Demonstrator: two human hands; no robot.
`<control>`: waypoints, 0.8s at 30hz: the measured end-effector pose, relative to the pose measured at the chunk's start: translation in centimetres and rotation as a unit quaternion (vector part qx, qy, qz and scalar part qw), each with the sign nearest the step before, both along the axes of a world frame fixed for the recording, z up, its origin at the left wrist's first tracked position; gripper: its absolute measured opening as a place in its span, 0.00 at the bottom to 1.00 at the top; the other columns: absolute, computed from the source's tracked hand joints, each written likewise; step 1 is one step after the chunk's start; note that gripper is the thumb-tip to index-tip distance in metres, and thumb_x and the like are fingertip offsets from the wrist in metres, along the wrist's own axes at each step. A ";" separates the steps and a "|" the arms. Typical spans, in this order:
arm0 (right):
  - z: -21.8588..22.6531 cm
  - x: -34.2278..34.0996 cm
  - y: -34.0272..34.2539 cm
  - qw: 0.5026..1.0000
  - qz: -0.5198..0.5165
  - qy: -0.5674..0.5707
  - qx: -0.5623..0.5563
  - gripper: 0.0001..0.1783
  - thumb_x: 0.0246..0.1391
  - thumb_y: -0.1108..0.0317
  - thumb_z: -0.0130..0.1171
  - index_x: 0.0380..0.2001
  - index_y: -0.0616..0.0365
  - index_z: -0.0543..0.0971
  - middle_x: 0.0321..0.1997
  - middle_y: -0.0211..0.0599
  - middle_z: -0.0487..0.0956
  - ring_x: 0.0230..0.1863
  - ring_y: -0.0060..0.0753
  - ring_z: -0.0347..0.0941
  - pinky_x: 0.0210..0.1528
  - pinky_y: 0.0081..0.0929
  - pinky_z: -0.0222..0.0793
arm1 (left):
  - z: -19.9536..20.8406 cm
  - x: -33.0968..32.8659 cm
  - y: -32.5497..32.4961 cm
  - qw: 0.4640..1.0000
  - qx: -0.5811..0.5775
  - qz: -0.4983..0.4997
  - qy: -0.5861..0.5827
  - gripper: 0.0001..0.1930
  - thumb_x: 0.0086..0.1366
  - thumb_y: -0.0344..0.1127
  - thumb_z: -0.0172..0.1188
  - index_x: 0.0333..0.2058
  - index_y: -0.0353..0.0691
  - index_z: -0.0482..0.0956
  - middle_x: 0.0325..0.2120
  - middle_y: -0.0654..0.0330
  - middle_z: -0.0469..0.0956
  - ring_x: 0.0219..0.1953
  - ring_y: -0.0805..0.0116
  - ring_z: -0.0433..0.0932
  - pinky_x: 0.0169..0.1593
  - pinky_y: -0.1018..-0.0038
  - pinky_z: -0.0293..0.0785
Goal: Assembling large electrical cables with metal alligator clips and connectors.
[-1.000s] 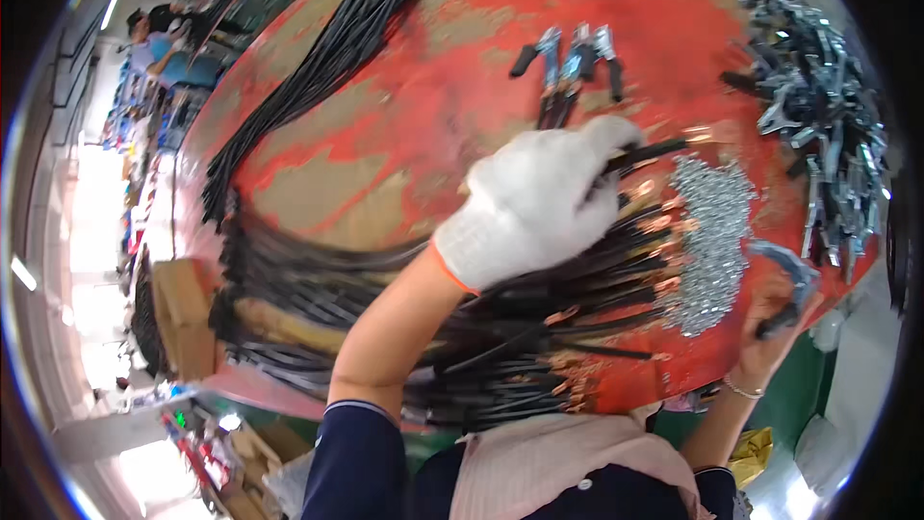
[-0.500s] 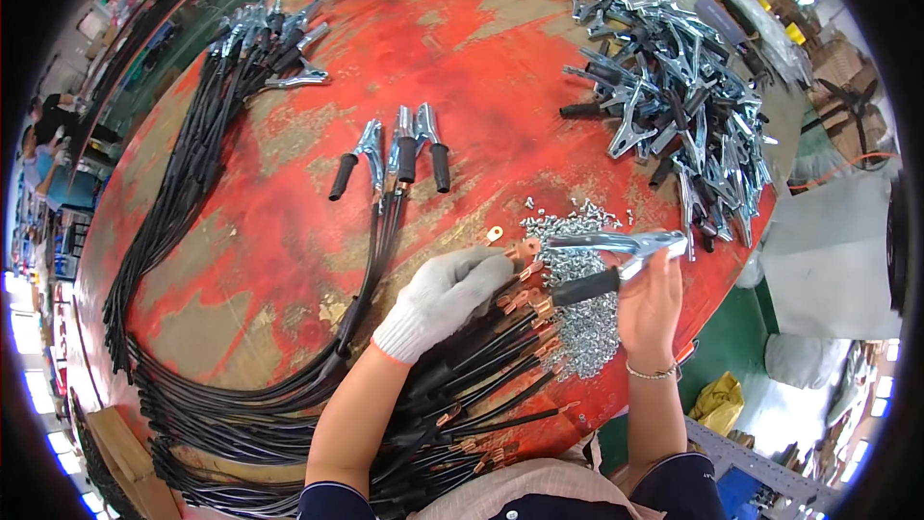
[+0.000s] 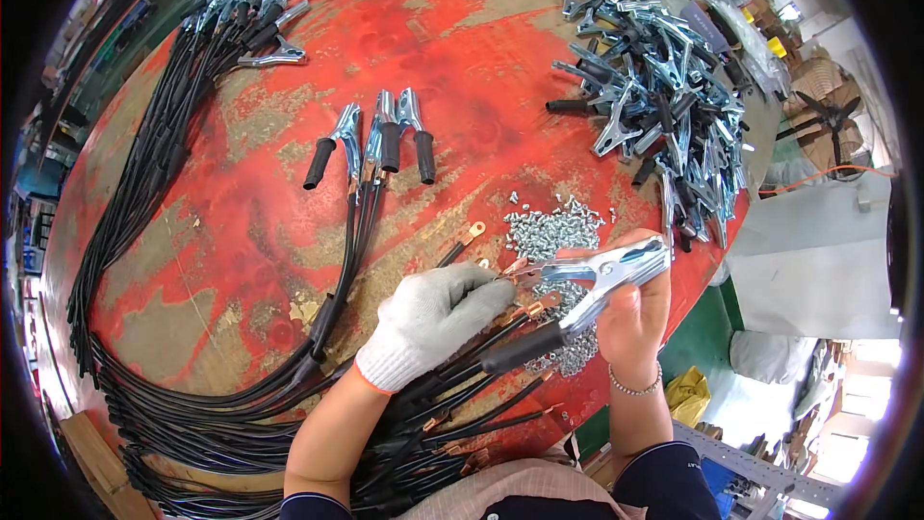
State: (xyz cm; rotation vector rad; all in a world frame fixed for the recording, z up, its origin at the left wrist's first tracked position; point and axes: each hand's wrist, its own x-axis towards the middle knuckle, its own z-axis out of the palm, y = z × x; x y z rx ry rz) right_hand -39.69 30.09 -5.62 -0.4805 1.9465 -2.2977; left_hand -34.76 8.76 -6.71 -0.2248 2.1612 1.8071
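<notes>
In a white knit glove, my left hand (image 3: 433,320) pinches a copper cable lug (image 3: 518,273) between thumb and fingers. My bare right hand (image 3: 635,313) grips a silver spring clamp (image 3: 608,268) around its jaw end. One arm of this clamp reaches the lug, though I cannot tell whether the lug sits inside it. Its black sleeved handle (image 3: 525,347) slants down to the left over the black cables (image 3: 462,366). Below both hands spreads a pile of small silver screws (image 3: 553,229). Another lug (image 3: 474,229) lies just beyond my left hand.
A heap of loose clamps (image 3: 664,96) covers the far right of the worn red round table (image 3: 462,149). Three clamps on cables (image 3: 385,140) lie mid-table. A long bundle of clamped cables (image 3: 159,164) curves along the left. A fan (image 3: 830,120) stands beyond the right edge.
The clamp in my right hand has tilted, its black handle swinging down and left, and its metal arm now meets the lug. My view has shifted slightly, moving the scene leftward.
</notes>
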 end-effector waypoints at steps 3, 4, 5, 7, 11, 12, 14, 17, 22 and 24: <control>0.6 0.5 -0.6 1.000 -0.002 -0.022 -0.006 0.35 0.52 0.48 0.66 0.49 0.60 0.61 0.41 0.40 0.75 0.49 0.52 0.77 0.50 0.43 0.75 | 0.4 0.1 0.3 0.999 -0.033 0.009 0.009 0.14 0.65 0.40 0.60 0.39 0.32 0.81 0.23 0.62 0.80 0.26 0.80 0.76 0.31 0.79 0.72; 0.8 0.6 -0.6 0.999 0.005 -0.029 -0.018 0.35 0.52 0.49 0.67 0.50 0.60 0.60 0.41 0.40 0.75 0.50 0.49 0.77 0.50 0.39 0.73 | 0.3 0.2 0.3 0.999 -0.032 0.013 0.015 0.14 0.65 0.40 0.60 0.39 0.32 0.81 0.23 0.62 0.80 0.26 0.80 0.76 0.31 0.79 0.72; 0.8 0.6 -0.6 0.999 0.012 -0.036 -0.030 0.35 0.52 0.51 0.68 0.50 0.59 0.60 0.42 0.41 0.75 0.51 0.47 0.77 0.51 0.35 0.71 | 0.1 0.2 0.4 0.999 -0.031 0.017 0.020 0.14 0.65 0.40 0.60 0.39 0.32 0.81 0.23 0.61 0.80 0.26 0.80 0.76 0.31 0.79 0.73; 0.7 0.7 -0.6 0.999 0.012 -0.041 -0.033 0.35 0.52 0.51 0.68 0.50 0.59 0.60 0.42 0.41 0.75 0.51 0.48 0.77 0.51 0.36 0.71 | 0.3 0.2 0.5 0.999 -0.044 0.012 0.005 0.17 0.64 0.48 0.58 0.41 0.39 0.82 0.23 0.57 0.79 0.26 0.68 0.78 0.33 0.72 0.73; 0.6 0.6 -0.5 0.998 0.009 -0.051 -0.025 0.35 0.52 0.50 0.67 0.50 0.60 0.60 0.42 0.42 0.75 0.50 0.48 0.77 0.51 0.37 0.72 | 0.4 0.2 0.5 0.999 -0.029 0.016 -0.011 0.19 0.64 0.52 0.57 0.41 0.43 0.82 0.23 0.55 0.78 0.26 0.63 0.79 0.34 0.70 0.74; 0.5 0.6 -0.5 0.998 0.009 -0.047 -0.026 0.35 0.52 0.50 0.67 0.50 0.60 0.60 0.42 0.42 0.75 0.50 0.48 0.77 0.52 0.37 0.72 | 0.4 0.2 0.5 0.999 -0.031 0.015 -0.009 0.19 0.64 0.52 0.57 0.42 0.43 0.82 0.23 0.55 0.78 0.27 0.63 0.79 0.34 0.70 0.74; 0.4 0.5 -0.6 0.999 0.010 -0.040 -0.028 0.35 0.52 0.50 0.67 0.50 0.61 0.60 0.42 0.42 0.75 0.50 0.49 0.77 0.52 0.38 0.71 | 0.3 0.2 0.4 0.999 -0.035 0.014 -0.005 0.20 0.64 0.53 0.57 0.42 0.43 0.82 0.23 0.56 0.78 0.27 0.63 0.79 0.34 0.70 0.74; 0.4 0.6 -0.8 0.999 0.005 -0.040 -0.035 0.36 0.52 0.50 0.67 0.49 0.61 0.60 0.41 0.42 0.75 0.50 0.49 0.77 0.52 0.38 0.71 | 0.4 0.2 0.4 1.000 -0.022 0.021 -0.004 0.14 0.65 0.39 0.60 0.40 0.33 0.81 0.23 0.62 0.80 0.26 0.81 0.76 0.31 0.79 0.73; 0.5 0.8 -0.8 0.999 -0.005 -0.035 -0.035 0.35 0.52 0.51 0.68 0.49 0.61 0.60 0.41 0.42 0.75 0.49 0.49 0.77 0.52 0.39 0.72 | 0.4 0.1 0.5 0.999 -0.030 0.010 -0.004 0.14 0.65 0.39 0.60 0.41 0.33 0.81 0.23 0.62 0.80 0.26 0.81 0.76 0.31 0.79 0.73; 0.6 0.8 -0.9 0.999 -0.006 -0.026 -0.027 0.34 0.52 0.50 0.67 0.48 0.61 0.61 0.40 0.41 0.75 0.47 0.47 0.78 0.52 0.44 0.73 | 0.5 0.1 0.5 0.999 -0.042 0.004 0.008 0.14 0.66 0.39 0.59 0.42 0.33 0.80 0.24 0.62 0.80 0.26 0.80 0.76 0.31 0.79 0.73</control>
